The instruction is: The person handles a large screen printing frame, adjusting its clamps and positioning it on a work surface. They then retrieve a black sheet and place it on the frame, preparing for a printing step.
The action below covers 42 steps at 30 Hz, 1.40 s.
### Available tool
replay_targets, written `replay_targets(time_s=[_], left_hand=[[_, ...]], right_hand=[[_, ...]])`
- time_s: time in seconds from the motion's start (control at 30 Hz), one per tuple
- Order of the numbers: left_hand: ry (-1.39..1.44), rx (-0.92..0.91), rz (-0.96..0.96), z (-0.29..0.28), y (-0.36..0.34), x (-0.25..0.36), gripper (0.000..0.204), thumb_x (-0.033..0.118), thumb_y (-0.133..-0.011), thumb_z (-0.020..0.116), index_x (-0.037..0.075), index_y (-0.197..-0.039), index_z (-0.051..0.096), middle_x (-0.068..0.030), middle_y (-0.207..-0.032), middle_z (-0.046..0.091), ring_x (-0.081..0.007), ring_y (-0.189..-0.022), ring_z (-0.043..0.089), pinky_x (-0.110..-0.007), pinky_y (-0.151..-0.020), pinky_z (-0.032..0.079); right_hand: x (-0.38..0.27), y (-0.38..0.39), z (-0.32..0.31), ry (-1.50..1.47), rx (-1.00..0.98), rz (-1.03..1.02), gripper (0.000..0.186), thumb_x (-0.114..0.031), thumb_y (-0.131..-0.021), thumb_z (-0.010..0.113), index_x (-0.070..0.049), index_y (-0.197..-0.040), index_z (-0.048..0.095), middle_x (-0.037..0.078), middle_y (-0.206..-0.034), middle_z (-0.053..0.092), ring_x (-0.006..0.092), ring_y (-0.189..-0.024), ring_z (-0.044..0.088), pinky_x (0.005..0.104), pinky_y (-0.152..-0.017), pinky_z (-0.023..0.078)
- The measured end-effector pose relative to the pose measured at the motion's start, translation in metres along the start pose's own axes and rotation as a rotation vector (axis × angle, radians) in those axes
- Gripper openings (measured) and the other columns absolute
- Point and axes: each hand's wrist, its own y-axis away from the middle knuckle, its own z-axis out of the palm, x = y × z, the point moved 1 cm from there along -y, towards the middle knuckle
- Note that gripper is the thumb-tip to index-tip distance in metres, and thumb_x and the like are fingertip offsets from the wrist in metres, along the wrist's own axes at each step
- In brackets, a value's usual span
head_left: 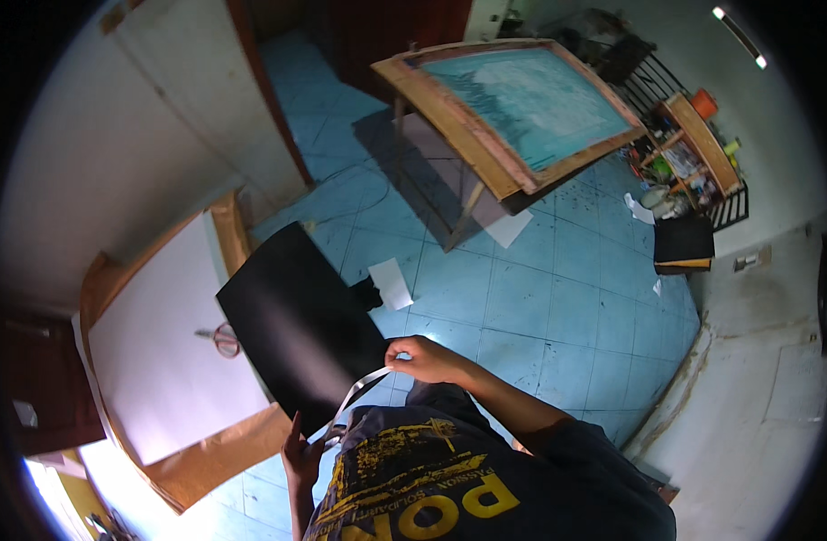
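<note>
A narrow white strip [348, 399] runs between my two hands along the near edge of a large black sheet [301, 325]. My right hand [422, 359] pinches the strip's upper end at the sheet's near right corner. Lower down, my left hand [301, 457] has the other end at its thumb, with one finger pointing up against the sheet; its grip is partly hidden. The black sheet lies partly over big white paper [161, 361]. On that paper, beside the sheet's left edge, rest scissors with red handles [226, 340].
Brown board or paper [228, 460] sticks out under the white paper. Beyond it stands a wooden-framed table [467, 135] with a blue-green top. White scraps [392, 284] lie on the blue tiled floor [503, 311]. A cluttered wooden shelf [702, 144] and black box [684, 242] are at right.
</note>
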Motion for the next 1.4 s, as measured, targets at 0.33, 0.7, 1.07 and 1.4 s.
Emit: replay_targets(time_s=[0.33, 0.7, 1.07, 1.4], left_hand=[[-0.252, -0.427, 0.563, 0.144, -0.2, 0.17, 0.068, 0.007, -0.075, 0.075, 0.006, -0.139, 0.05, -0.0089, -0.093, 0.062, -0.0091, -0.069, 0.049, -0.028, -0.065, 0.045], [-0.33, -0.891, 0.529, 0.269, -0.373, 0.318, 0.069, 0.018, -0.078, 0.078, 0.009, -0.14, 0.049, -0.0066, -0.092, 0.061, -0.0092, -0.067, 0.04, -0.026, -0.061, 0.042], [-0.262, -1.279, 0.464, 0.387, -0.559, 0.437, 0.077, 0.03, -0.078, 0.079, -0.001, -0.14, 0.045, -0.0166, -0.125, 0.06, -0.019, -0.112, 0.057, -0.031, -0.093, 0.046], [-0.229, -1.35, 0.511, 0.515, -0.705, 0.482, 0.073, 0.012, -0.081, 0.077, 0.004, -0.144, 0.041, -0.0075, -0.092, 0.063, -0.0187, -0.094, 0.064, -0.027, -0.081, 0.053]], right_hand=[[0.036, 0.103, -0.168, -0.286, 0.571, 0.165, 0.014, -0.014, -0.089, 0.062, 0.0, -0.09, 0.065, 0.004, -0.083, 0.063, 0.0131, -0.081, 0.058, 0.0283, -0.075, 0.046], [0.065, 0.079, -0.281, -0.378, 1.026, 0.272, 0.01, -0.01, -0.089, 0.062, -0.001, -0.09, 0.066, 0.001, -0.082, 0.062, 0.0101, -0.078, 0.055, 0.0244, -0.074, 0.043], [0.086, -0.009, -0.4, -0.495, 1.27, 0.35, 0.011, -0.01, -0.089, 0.06, -0.001, -0.089, 0.065, 0.0, -0.078, 0.06, 0.0084, -0.074, 0.053, 0.0238, -0.07, 0.042], [0.146, -0.077, -0.557, -0.619, 1.335, 0.339, 0.014, -0.015, -0.093, 0.058, -0.004, -0.085, 0.062, -0.001, -0.069, 0.055, 0.0101, -0.065, 0.052, 0.0258, -0.061, 0.042]])
